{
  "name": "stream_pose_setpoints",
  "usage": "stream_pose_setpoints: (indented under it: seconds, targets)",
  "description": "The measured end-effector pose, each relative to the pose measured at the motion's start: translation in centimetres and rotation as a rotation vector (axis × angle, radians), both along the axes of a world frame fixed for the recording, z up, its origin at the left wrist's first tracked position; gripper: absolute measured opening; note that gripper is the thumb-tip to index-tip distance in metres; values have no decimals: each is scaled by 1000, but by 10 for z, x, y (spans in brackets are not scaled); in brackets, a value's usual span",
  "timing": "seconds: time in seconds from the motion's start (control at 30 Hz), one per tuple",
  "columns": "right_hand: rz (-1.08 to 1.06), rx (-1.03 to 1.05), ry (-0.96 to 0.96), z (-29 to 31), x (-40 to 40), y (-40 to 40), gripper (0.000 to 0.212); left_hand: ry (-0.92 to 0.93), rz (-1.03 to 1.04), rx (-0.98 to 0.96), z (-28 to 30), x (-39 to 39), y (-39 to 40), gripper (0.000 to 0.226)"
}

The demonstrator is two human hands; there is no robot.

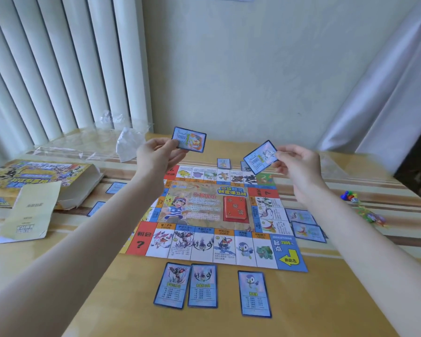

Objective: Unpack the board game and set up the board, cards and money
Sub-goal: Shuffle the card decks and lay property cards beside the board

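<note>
I see my left hand [159,155] pinching a blue-bordered property card with a yellow-orange creature picture [189,139] between thumb and fingers, raised above the far left corner of the board; its print is too small for me to read. My right hand [295,164] pinches a second blue-bordered card with a pale creature picture [260,156] by its right edge, tilted, above the far right corner. Below both lies the square paper game board with coloured creature squares [212,215], flat on the tan wooden table with pale stripes [326,300]. I can read "2000" on the blue corner with the yellow arrow [289,259], prices such as "2500" and "500" along the near row, and black "?" marks on the red squares. A red card stack [236,207] sits on the board's centre panel. Three blue cards lie just beside the near edge: a dark-winged creature card [172,284], a black chandelier-like creature card [203,285] and a blue penguin card [254,293]. Two more blue cards [305,223] lie beside the right edge, others beside the left and far edges. To the left I see the opened yellow game box [41,176], a pale yellow folded sheet [31,212] and crumpled clear plastic wrap [122,137]. Small coloured game pawns [349,195] sit at the right.
</note>
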State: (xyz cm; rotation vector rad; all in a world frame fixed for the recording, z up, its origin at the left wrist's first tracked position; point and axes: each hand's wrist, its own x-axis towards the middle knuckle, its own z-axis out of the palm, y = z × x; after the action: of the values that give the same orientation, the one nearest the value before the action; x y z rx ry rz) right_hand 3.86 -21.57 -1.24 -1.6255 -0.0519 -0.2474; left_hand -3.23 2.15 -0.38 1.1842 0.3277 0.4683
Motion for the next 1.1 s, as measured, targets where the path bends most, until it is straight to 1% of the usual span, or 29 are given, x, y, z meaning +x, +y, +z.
stream_pose_setpoints:
  seconds: [0.1,0.17,0.3,0.37,0.43,0.53,0.6,0.7,0.77,0.83,0.97,1.1]
  targets:
    - [15,-57,-20,3,4,0,21,20,-12,102,0,9,-7,13]
    - [43,-111,-57,7,5,-1,22,27,-28,243,-2,14,-12,11]
    - [224,-213,-77,16,4,-4,19,21,-108,623,-8,23,-28,14]
    - [341,-223,-44,15,6,-3,18,11,-153,739,-11,27,-42,12]
    - [393,-269,-7,11,6,-1,17,4,-224,780,-18,28,-60,4]
    - [364,-381,7,0,7,0,19,-2,-302,719,-33,28,-85,6]
    - [348,-378,48,-6,8,-5,17,12,-320,622,-43,30,-95,8]
    - [382,-283,144,-12,7,-15,11,67,-377,294,-46,31,-102,14]
    - [392,-203,168,-12,6,-19,9,94,-471,82,-45,31,-106,23]
    - [381,-148,165,-11,6,-21,8,101,-577,-60,-43,30,-110,33]
    - [384,-58,132,-7,4,-22,10,145,-724,-132,-33,27,-114,34]
    - [391,-68,108,-10,4,-24,10,198,-781,-150,-30,24,-110,34]
